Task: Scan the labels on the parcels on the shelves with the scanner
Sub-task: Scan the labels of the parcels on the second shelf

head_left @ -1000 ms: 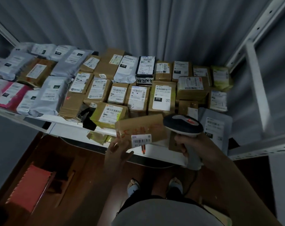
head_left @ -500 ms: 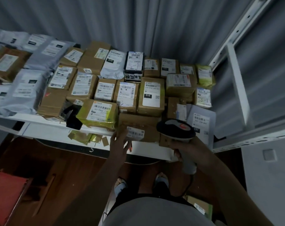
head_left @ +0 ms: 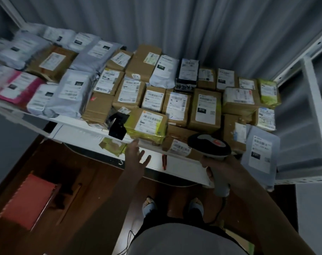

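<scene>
Several labelled parcels cover the white shelf [head_left: 86, 134]: brown boxes, grey and white mailer bags, a pink bag. My right hand [head_left: 216, 163] grips the handle of the black and grey scanner [head_left: 209, 145], whose head hovers over a small brown parcel [head_left: 178, 146] lying label-up at the shelf's front edge. My left hand [head_left: 137, 156] is open with fingers spread, just below the front edge and under a brown box wrapped in yellow tape [head_left: 147, 125]. It holds nothing.
A black object [head_left: 117, 127] sits at the shelf's front edge left of the yellow-taped box. A grey mailer bag [head_left: 259, 153] hangs over the right end. A white shelf post [head_left: 312, 100] rises at right. A red item [head_left: 26, 199] lies on the wooden floor.
My left hand has put the small brown parcel down on the shelf's front edge and let go, then slid left and opened. The scanner stays over that parcel. The view shifted.
</scene>
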